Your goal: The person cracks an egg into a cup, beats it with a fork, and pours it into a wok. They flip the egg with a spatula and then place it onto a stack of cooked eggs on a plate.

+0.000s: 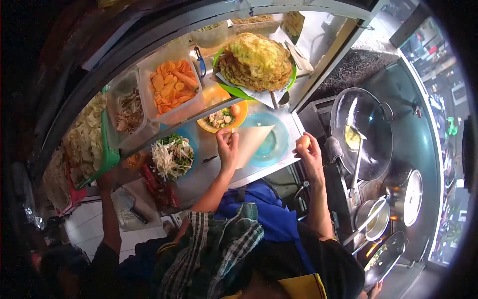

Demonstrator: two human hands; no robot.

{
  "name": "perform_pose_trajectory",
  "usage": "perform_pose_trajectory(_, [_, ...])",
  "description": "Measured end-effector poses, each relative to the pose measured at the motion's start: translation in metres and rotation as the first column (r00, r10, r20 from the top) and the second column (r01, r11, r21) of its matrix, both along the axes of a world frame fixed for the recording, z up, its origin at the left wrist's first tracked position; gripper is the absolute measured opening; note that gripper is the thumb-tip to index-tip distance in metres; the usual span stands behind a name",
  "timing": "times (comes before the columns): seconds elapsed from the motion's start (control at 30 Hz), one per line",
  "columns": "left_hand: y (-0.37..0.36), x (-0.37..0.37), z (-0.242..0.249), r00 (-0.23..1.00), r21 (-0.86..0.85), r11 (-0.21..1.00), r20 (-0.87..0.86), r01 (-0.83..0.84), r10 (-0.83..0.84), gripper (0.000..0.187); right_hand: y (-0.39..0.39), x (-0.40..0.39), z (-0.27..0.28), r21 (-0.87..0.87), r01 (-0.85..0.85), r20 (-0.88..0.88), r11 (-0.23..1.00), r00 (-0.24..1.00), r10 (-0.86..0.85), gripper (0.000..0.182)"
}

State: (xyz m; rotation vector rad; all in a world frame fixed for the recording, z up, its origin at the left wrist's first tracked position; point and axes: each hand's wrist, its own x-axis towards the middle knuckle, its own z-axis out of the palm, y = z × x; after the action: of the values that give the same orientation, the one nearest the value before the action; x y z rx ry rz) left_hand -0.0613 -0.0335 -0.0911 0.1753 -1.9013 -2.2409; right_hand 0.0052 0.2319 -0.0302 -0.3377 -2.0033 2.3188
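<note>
Between the fingers of my left hand (228,152) is a sheet of brown paper (252,142), pinched by its edge and partly covering a blue plate (275,142). A brown egg (304,141) is held in the fingertips of my right hand (312,158), just right of the counter edge. Behind my left hand an orange bowl (242,108) contains chopped food and another egg. Left of that hand, shredded white and green vegetables (172,156) are heaped on another blue plate. To the right, a wok (362,134) has a ladle resting in it with something yellow.
Fried omelettes (255,62) are piled on a green plate above the counter. Carrots (172,85) fill a plastic tub at the upper left. A pot (373,220) and a second pan (385,260) stand lower right. Another person's arm (110,214) is at left.
</note>
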Motion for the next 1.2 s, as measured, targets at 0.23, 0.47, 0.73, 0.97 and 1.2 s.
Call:
perform_pose_trajectory(0.23, [0.009,-0.018,-0.065,0.976,0.208,0.977,0.216,-0.051,0.005,0.016,-0.003,0.018,-0.017,-0.008,-0.027,0.088,1.000,0.996,0.028,0.054])
perform_pose_trajectory(0.47, [0.010,-0.007,-0.024,0.909,0.593,0.791,0.234,0.147,-0.344,0.025,-0.012,0.021,-0.023,-0.023,-0.048,0.124,0.999,0.991,0.050,0.055])
perform_pose_trajectory(0.73, [0.000,-0.011,-0.065,0.989,-0.595,0.791,0.116,0.141,-0.089,0.045,-0.013,0.028,-0.050,-0.105,0.023,0.205,0.994,0.979,-0.001,0.041])
perform_pose_trajectory(0.97, [0.021,-0.009,-0.004,0.942,-0.789,0.613,-0.238,-0.044,-0.237,0.033,-0.003,0.053,-0.059,0.017,0.116,0.297,0.993,0.948,-0.116,0.034])
perform_pose_trajectory(1.2, [0.086,-0.075,-0.004,0.859,-0.780,0.613,-0.226,0.122,-0.459,0.033,0.049,0.108,-0.167,0.918,-0.129,0.224,0.376,0.949,-0.220,0.018])
